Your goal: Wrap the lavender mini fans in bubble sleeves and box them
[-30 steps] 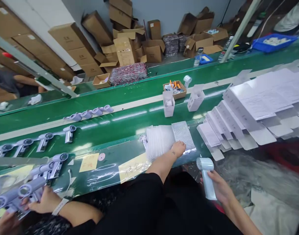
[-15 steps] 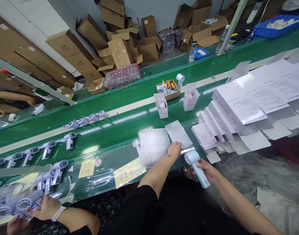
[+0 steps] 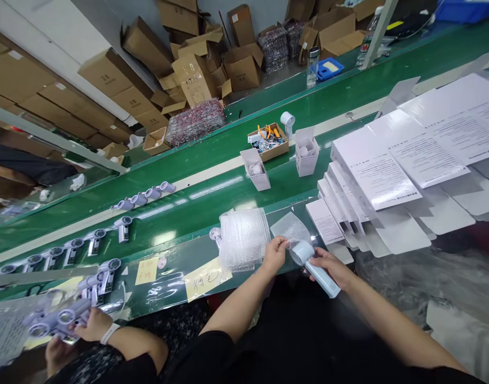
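Observation:
My right hand (image 3: 332, 266) is closed round the handle of a light blue handheld fan (image 3: 320, 277), its round head toward the upper left. My left hand (image 3: 275, 254) pinches the near edge of a clear bubble-wrap bag (image 3: 290, 226) lying on the bench. The fan's head is right at the bag's edge; whether any of it lies inside I cannot tell. Left of that bag is a pile of bubble-wrap bags (image 3: 244, 237), with a small white fan (image 3: 215, 234) partly beneath it.
White boxes (image 3: 384, 165) are stacked at right. Two open white cartons (image 3: 255, 169) and a brown tray of parts (image 3: 274, 149) stand behind. Purple fans (image 3: 124, 226) line the left side. A co-worker's hands (image 3: 94, 324) hold purple fans at lower left.
My left hand has drawn the bag's near edge up toward the fan. My right hand has brought the fan up and left, against the bag. The camera view has shifted slightly.

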Motion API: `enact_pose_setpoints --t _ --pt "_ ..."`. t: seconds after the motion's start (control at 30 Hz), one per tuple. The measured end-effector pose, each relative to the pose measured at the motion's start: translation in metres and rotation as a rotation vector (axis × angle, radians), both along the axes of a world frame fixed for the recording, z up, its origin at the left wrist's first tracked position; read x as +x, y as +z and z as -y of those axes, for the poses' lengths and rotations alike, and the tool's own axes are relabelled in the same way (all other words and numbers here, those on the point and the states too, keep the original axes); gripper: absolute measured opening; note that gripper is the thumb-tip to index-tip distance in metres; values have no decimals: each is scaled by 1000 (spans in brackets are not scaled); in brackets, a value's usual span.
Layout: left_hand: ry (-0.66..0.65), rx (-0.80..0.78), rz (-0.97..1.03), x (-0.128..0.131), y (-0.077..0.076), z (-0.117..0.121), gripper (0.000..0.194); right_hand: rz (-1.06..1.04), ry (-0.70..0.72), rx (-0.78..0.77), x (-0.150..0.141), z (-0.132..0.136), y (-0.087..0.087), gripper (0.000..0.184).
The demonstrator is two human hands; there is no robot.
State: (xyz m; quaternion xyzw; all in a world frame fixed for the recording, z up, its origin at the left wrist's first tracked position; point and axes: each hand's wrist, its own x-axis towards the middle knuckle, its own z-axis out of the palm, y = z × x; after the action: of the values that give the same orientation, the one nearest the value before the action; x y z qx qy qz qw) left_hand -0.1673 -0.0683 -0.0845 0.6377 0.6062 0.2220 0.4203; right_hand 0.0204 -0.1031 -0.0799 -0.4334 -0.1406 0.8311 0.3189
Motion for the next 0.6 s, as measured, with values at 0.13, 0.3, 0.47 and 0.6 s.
enact_pose_setpoints --t 0.13,0.3,0.47,0.6 --pt "-100 292 35 -6 17 25 17 28 -36 -76 0 21 11 31" --pt "-398 514 10 -17 17 56 18 80 -250 -147 -13 51 24 34" --pt "-818 451 59 0 31 66 17 86 -438 -246 -17 98 29 33" --pt "-1141 -99 218 25 52 74 12 71 -561 -308 -17 152 31 28"
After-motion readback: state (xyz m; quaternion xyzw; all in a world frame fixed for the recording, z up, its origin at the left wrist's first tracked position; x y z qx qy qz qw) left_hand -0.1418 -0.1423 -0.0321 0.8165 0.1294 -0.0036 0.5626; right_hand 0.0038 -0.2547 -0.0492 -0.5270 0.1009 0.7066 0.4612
